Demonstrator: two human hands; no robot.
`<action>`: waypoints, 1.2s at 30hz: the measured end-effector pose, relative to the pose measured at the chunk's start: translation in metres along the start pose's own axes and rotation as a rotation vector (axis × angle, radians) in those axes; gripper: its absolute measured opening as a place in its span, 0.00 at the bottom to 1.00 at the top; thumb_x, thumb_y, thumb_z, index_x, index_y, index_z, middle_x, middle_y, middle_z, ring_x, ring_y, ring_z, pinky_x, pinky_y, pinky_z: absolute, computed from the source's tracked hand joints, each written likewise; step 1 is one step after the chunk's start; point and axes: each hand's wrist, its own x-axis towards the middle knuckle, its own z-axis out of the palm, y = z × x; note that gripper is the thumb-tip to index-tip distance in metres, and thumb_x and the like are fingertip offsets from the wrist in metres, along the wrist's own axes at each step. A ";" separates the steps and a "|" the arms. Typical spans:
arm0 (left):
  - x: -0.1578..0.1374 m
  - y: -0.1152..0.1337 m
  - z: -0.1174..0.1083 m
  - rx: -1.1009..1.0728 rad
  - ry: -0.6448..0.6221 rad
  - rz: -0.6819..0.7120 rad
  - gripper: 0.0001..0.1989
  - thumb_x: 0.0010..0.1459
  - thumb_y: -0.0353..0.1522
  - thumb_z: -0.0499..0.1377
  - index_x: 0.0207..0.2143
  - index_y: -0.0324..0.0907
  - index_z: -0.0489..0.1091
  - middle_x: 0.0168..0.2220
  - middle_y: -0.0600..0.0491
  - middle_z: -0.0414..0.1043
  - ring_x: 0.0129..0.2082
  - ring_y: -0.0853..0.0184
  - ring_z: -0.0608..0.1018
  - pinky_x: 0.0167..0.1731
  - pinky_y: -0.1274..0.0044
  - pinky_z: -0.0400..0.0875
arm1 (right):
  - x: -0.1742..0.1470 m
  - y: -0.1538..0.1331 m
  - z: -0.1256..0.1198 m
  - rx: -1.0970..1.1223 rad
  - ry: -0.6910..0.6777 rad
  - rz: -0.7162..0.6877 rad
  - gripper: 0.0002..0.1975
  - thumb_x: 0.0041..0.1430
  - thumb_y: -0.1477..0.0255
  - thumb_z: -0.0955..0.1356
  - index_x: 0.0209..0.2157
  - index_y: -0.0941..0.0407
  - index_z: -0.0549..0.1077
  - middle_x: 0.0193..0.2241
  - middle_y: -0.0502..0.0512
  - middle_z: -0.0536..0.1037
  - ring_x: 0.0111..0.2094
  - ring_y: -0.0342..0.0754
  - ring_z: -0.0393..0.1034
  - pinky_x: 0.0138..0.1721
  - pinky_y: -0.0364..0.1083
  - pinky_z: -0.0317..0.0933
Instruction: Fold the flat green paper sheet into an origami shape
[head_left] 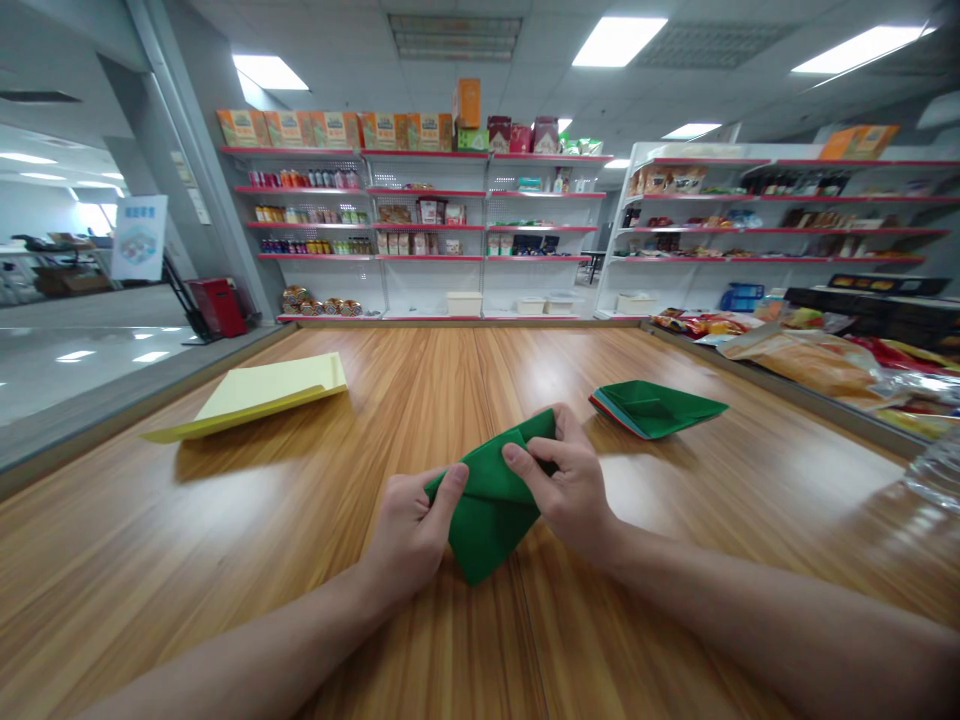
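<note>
Table (420, 400): sheets (266, 393) left; folded stack (664, 410) right; held paper (489, 520) nearer; shelves (427, 228) behind

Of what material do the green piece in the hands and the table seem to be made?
Green piece: probably matte paper, since it looks thin and folded.
Table: wood-look, smooth, slightly glossy, with streaked grain and light reflections; solid wood or laminate, I cannot tell.

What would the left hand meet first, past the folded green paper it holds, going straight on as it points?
Probably the right hand, which grips the other side of the same folded green paper; exact depth is unclear from this one view.
</note>
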 end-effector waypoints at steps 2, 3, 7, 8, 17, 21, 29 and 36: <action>0.001 0.001 -0.001 -0.024 -0.013 -0.011 0.18 0.61 0.41 0.54 0.29 0.38 0.76 0.21 0.54 0.72 0.20 0.68 0.73 0.20 0.80 0.65 | 0.000 0.001 0.000 -0.007 0.002 0.000 0.22 0.59 0.69 0.66 0.13 0.57 0.61 0.26 0.51 0.58 0.30 0.46 0.58 0.31 0.48 0.54; 0.002 0.001 -0.001 -0.049 -0.004 -0.022 0.15 0.60 0.40 0.55 0.35 0.38 0.77 0.26 0.53 0.76 0.25 0.65 0.76 0.24 0.79 0.69 | 0.000 0.002 0.000 -0.009 0.001 -0.001 0.22 0.59 0.69 0.66 0.14 0.57 0.61 0.26 0.51 0.59 0.30 0.46 0.58 0.31 0.48 0.55; 0.006 0.002 -0.001 -0.162 0.051 -0.080 0.14 0.55 0.36 0.61 0.43 0.41 0.77 0.39 0.51 0.79 0.41 0.59 0.79 0.41 0.74 0.74 | 0.000 0.003 0.001 -0.023 -0.015 -0.011 0.21 0.59 0.68 0.67 0.14 0.57 0.62 0.26 0.51 0.59 0.30 0.46 0.59 0.31 0.48 0.55; 0.006 0.003 -0.002 -0.183 0.049 -0.102 0.13 0.55 0.36 0.62 0.42 0.41 0.77 0.39 0.51 0.79 0.40 0.59 0.79 0.42 0.73 0.74 | -0.001 0.003 0.001 -0.027 -0.019 -0.012 0.21 0.59 0.68 0.67 0.14 0.57 0.62 0.26 0.51 0.60 0.30 0.46 0.59 0.31 0.48 0.55; 0.009 0.007 -0.001 -0.346 0.009 -0.219 0.14 0.51 0.36 0.64 0.39 0.37 0.78 0.38 0.48 0.79 0.38 0.57 0.80 0.39 0.71 0.76 | 0.000 0.002 0.000 -0.036 -0.024 -0.026 0.21 0.59 0.69 0.66 0.14 0.57 0.61 0.26 0.51 0.60 0.30 0.46 0.59 0.31 0.48 0.55; 0.008 0.006 -0.001 -0.356 0.018 -0.233 0.15 0.50 0.37 0.65 0.39 0.37 0.78 0.38 0.47 0.79 0.38 0.56 0.80 0.39 0.71 0.76 | -0.001 0.002 0.000 -0.038 -0.033 -0.025 0.21 0.59 0.69 0.66 0.14 0.57 0.61 0.27 0.52 0.60 0.30 0.46 0.59 0.31 0.48 0.55; 0.008 0.006 -0.002 -0.427 -0.048 -0.242 0.16 0.51 0.37 0.64 0.41 0.38 0.77 0.38 0.46 0.79 0.39 0.55 0.79 0.42 0.67 0.74 | 0.000 0.002 -0.001 -0.041 -0.022 -0.024 0.21 0.59 0.69 0.66 0.13 0.57 0.61 0.26 0.52 0.60 0.30 0.47 0.59 0.31 0.49 0.55; 0.010 0.003 -0.002 -0.480 -0.076 -0.181 0.14 0.53 0.35 0.63 0.42 0.40 0.77 0.39 0.48 0.79 0.42 0.57 0.78 0.47 0.68 0.72 | 0.000 0.002 -0.002 -0.039 -0.016 -0.035 0.21 0.58 0.69 0.66 0.14 0.57 0.62 0.26 0.52 0.60 0.29 0.47 0.59 0.30 0.49 0.54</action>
